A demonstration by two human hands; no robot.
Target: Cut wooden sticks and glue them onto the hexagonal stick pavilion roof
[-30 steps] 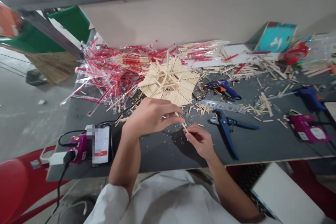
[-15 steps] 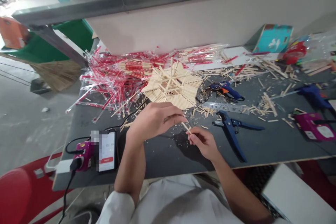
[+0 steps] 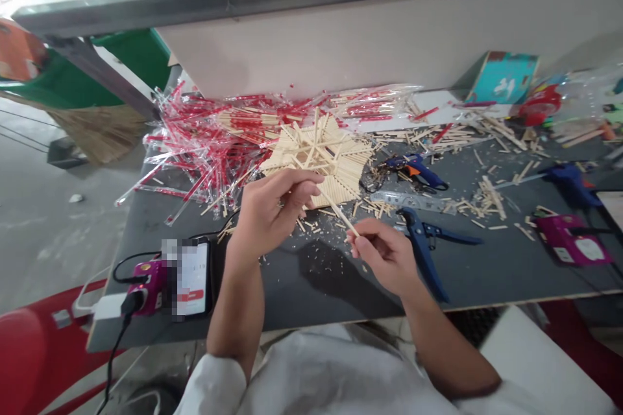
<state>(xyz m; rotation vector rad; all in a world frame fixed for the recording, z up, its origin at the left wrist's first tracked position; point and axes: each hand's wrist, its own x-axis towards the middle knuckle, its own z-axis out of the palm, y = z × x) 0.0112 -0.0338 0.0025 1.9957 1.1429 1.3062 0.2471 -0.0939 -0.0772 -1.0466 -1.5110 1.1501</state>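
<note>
A thin pale wooden stick (image 3: 338, 212) slants between my two hands above the table. My left hand (image 3: 275, 207) pinches its upper end between thumb and fingers. Closed on the lower end is my right hand (image 3: 384, 251). Just beyond them lies a star-shaped piece built of pale sticks (image 3: 348, 172), with spokes crossing over its middle; my left hand covers part of its near edge. A blue cutter (image 3: 422, 253) rests beside my right hand.
Red-and-clear plastic wrappers (image 3: 204, 142) heap at the back left. A blue glue gun (image 3: 421, 172), a clear ruler (image 3: 413, 201) and stick offcuts (image 3: 491, 198) lie rightward. A phone (image 3: 197, 279) and purple power block (image 3: 148, 285) sit left; another purple block (image 3: 572, 240) is right.
My hands have moved apart, and more of the stick now shows between them. My left hand has turned and shifted up and left; the view has shifted slightly.
</note>
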